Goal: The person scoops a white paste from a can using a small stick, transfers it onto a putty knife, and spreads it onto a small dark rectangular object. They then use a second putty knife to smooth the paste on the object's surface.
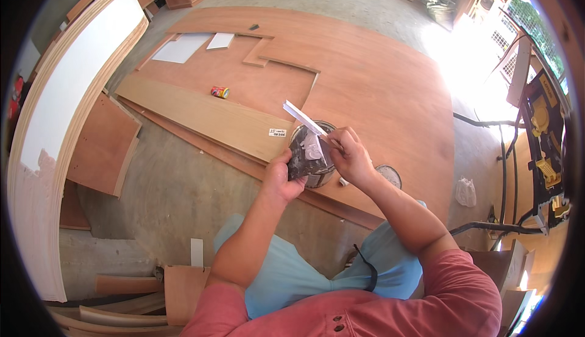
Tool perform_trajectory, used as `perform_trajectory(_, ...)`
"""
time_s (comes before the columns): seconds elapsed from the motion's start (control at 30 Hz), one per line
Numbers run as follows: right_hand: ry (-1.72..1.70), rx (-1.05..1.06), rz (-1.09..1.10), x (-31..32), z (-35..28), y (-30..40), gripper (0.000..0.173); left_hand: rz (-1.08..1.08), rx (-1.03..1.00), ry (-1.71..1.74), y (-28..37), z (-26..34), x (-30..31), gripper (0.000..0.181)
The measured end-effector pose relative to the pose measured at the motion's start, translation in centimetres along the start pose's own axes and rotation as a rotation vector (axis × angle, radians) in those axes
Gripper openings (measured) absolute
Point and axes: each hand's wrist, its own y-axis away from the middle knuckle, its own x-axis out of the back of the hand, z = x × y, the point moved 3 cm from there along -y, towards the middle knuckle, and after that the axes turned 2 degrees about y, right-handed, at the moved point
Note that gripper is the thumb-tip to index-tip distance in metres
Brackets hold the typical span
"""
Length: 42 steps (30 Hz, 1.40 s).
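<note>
My left hand [284, 177] grips a dark, stained flat plate [299, 162] that bears a lump of whitish paste [312, 147]. In my right hand [349, 156] is a long white strip-like tool [299, 114], slanting up to the left, its lower part touching or just over the paste. Directly beneath the plate stands an open round metal can [320, 181], partly hidden by the plate and my hands. Its likely lid, a round disc smeared with white [388, 176], lies right of my right forearm. A small white cap-like piece [343, 181] is beside the can.
Plywood sheets [384, 81] lie before me, with a long pale board [205, 117] and a small red and yellow can [220, 92] on them. A long panel, partly coated white [87, 62], stands at left. Wood offcuts [123, 321] lie lower left; a black-legged stand [507, 168] is at right.
</note>
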Motion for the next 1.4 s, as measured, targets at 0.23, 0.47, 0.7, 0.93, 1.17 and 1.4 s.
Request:
perform_trajectory(0.23,-0.035,-0.015,-0.082,0.9,0.5,0.3,0.027,0.070,-0.074,0.039,0.7,2.5,-0.6,0.021)
perform_trajectory(0.47,0.187,0.052,-0.158,4.9,2.3,-0.7,0.026,-0.017,-0.150,0.075,0.3,7.0,1.0,0.024)
perform_trajectory(0.7,0.627,0.134,-0.305,5.3,1.6,-1.8,0.018,-0.016,-0.362,-0.030,2.0,8.6,0.8,0.034)
perform_trajectory(0.93,1.044,0.133,-0.731,-0.6,-0.1,-4.4,0.010,-0.175,-0.299,-0.137,1.6,8.9,1.5,0.037)
perform_trajectory(1.17,0.761,0.011,-0.334,6.1,1.3,-6.4,0.027,-0.376,-0.219,-0.140,1.4,8.7,1.9,0.040)
perform_trajectory(1.4,0.661,-0.466,-0.274,17.9,8.9,3.4,0.024,-0.473,-0.118,-0.090,-0.8,9.1,2.4,0.042)
